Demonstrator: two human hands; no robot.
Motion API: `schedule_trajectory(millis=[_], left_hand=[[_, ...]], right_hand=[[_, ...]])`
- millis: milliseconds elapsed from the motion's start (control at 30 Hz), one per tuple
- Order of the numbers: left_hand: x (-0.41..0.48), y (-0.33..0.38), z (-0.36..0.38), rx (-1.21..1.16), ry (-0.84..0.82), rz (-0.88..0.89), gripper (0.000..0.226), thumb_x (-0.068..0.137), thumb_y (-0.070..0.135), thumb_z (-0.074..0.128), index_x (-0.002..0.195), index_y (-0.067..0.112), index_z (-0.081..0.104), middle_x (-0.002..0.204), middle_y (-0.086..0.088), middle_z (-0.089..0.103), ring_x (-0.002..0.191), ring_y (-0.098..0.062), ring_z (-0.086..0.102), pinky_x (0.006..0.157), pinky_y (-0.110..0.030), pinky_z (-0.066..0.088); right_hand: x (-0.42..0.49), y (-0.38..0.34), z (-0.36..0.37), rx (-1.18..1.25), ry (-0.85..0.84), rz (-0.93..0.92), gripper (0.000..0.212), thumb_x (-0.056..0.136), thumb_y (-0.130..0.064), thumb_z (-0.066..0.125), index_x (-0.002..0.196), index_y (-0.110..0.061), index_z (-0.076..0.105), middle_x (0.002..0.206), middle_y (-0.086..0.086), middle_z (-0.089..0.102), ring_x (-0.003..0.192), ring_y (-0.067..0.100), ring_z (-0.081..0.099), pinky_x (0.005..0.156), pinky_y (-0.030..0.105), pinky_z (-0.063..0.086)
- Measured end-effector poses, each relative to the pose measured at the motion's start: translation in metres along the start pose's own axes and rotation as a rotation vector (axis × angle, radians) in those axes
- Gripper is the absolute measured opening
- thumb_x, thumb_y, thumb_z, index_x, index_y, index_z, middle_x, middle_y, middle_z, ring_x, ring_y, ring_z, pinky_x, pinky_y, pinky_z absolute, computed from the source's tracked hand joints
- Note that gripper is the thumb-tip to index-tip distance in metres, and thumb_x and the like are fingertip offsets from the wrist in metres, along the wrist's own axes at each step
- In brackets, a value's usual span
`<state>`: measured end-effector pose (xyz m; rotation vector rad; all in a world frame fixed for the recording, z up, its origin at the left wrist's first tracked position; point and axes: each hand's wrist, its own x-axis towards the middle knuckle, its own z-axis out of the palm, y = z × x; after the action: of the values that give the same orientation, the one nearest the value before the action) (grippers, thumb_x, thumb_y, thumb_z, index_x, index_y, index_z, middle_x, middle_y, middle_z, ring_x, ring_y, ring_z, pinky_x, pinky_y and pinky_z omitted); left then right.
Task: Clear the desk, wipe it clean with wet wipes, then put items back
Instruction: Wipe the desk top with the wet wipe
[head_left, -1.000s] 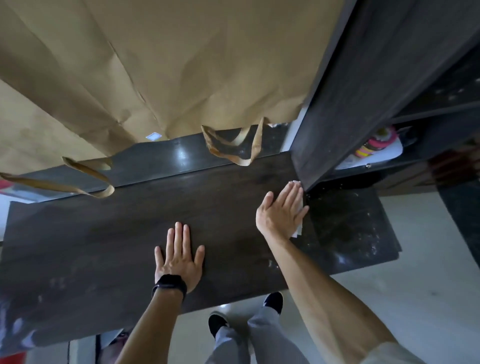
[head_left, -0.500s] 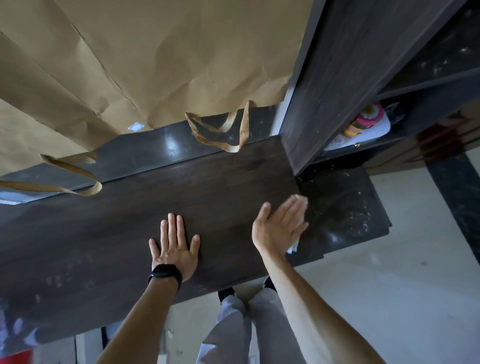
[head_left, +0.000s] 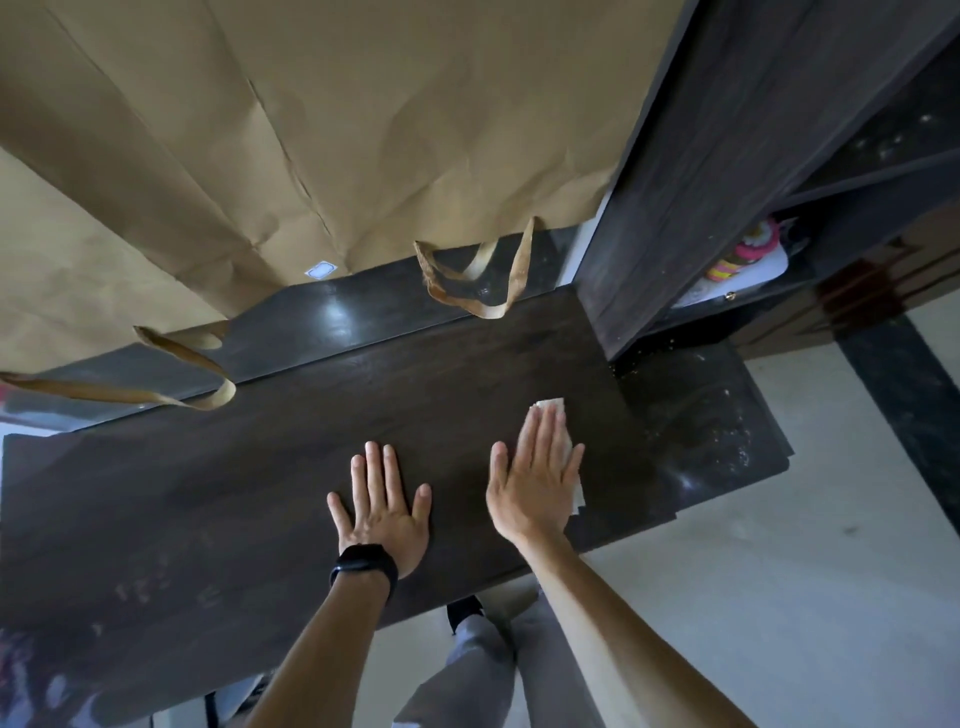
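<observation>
The dark wooden desk (head_left: 260, 493) fills the middle of the view, running long from left to right, and its top is bare, so the clearing looks done and the wiping is the step in hand. Behind it, on the far side, large sheets of brown paper (head_left: 337, 130) hang down, with loose paper strips (head_left: 483, 280) drooping over the far edge. At the far right a dark shelf unit (head_left: 701, 182) stands on the desk, and to the right of its foot the surface is dusty, with pale crumbs (head_left: 722, 426). The left hand (head_left: 382, 506) lies flat on the desk with fingers spread and holds nothing; it wears a black wristband (head_left: 363, 566) and seems only to support the body. The right hand (head_left: 535, 483) lies just to the right of it, fingers straight and together, pressing the wet wipe (head_left: 563, 441) flat on the wood; it does not clench it. The wipe shows past the fingertips on the far side and along the right edge of the hand, so its long axis runs near to far, the same way as the fingers. The dusty part lies to the right of the wipe, near but apart, and the right hand is clearly nearer to it. I judge the coming stroke should go rightward, with care not to push crumbs onto the floor (head_left: 779, 597).
</observation>
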<state>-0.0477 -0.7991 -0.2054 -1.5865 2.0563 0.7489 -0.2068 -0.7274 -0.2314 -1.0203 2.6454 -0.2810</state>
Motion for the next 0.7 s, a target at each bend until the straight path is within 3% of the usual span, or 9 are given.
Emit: schedule_trajectory(millis=[100,200,300,400,467,567,700], left_hand=[[-0.001,-0.001,0.0,-0.023,-0.008,0.004,0.067,0.1,0.057,0.008,0.144,0.027,-0.033,0.149,0.008,-0.044,0.142,-0.013,-0.034,0.119,-0.053,-0.015],[-0.001,-0.003,0.0,-0.023,0.0,0.017,0.067,0.1,0.057,0.009,0.143,0.028,-0.033,0.148,0.008,-0.045,0.141,-0.012,-0.035,0.119,-0.054,-0.015],[-0.001,-0.004,0.0,-0.029,-0.007,0.027,0.066,0.1,0.057,0.008,0.143,0.028,-0.033,0.147,0.008,-0.045,0.142,-0.014,-0.034,0.119,-0.055,-0.014],[-0.001,-0.004,0.002,-0.029,0.009,0.037,0.067,0.1,0.057,0.006,0.144,0.027,-0.033,0.149,0.007,-0.045,0.144,-0.016,-0.033,0.119,-0.055,-0.013],[-0.001,-0.005,0.002,-0.028,0.01,0.04,0.067,0.1,0.057,0.006,0.144,0.027,-0.033,0.149,0.007,-0.044,0.144,-0.016,-0.032,0.118,-0.055,-0.014],[0.0,-0.005,0.004,-0.022,0.018,0.039,0.067,0.1,0.058,0.007,0.144,0.028,-0.033,0.15,0.007,-0.044,0.145,-0.016,-0.032,0.118,-0.055,-0.014],[-0.001,-0.004,0.004,-0.018,0.023,0.035,0.067,0.1,0.058,0.008,0.146,0.028,-0.031,0.151,0.008,-0.042,0.145,-0.015,-0.031,0.119,-0.054,-0.013]], right_hand=[[-0.043,-0.031,0.017,-0.049,-0.071,-0.341,0.065,0.104,-0.047,0.018,0.158,-0.012,0.006,0.167,0.005,-0.001,0.154,0.018,-0.006,0.123,0.05,0.008],[-0.075,-0.008,0.013,-0.081,-0.112,-0.505,0.062,0.106,-0.045,0.022,0.159,-0.015,0.011,0.167,0.002,0.003,0.154,0.016,0.0,0.119,0.048,0.011],[-0.083,0.051,0.001,-0.148,-0.108,-0.447,0.061,0.105,-0.045,0.017,0.159,-0.02,0.004,0.167,-0.003,-0.005,0.153,0.013,-0.002,0.119,0.049,0.012],[-0.066,0.087,-0.012,-0.167,-0.031,-0.087,0.064,0.103,-0.047,0.013,0.159,-0.018,0.005,0.167,0.0,-0.003,0.154,0.017,0.002,0.12,0.053,0.019],[-0.059,0.072,-0.01,-0.114,-0.019,0.018,0.066,0.102,-0.049,0.01,0.159,-0.016,0.004,0.167,0.003,-0.005,0.154,0.019,-0.001,0.121,0.054,0.016],[-0.07,0.024,0.006,-0.088,-0.063,-0.16,0.066,0.102,-0.052,0.006,0.158,-0.018,0.002,0.167,0.002,-0.009,0.153,0.018,-0.007,0.122,0.051,0.004],[-0.083,0.021,0.006,-0.107,-0.148,-0.503,0.061,0.105,-0.047,0.012,0.159,-0.018,0.009,0.167,-0.002,-0.002,0.153,0.013,-0.004,0.12,0.05,0.009]])
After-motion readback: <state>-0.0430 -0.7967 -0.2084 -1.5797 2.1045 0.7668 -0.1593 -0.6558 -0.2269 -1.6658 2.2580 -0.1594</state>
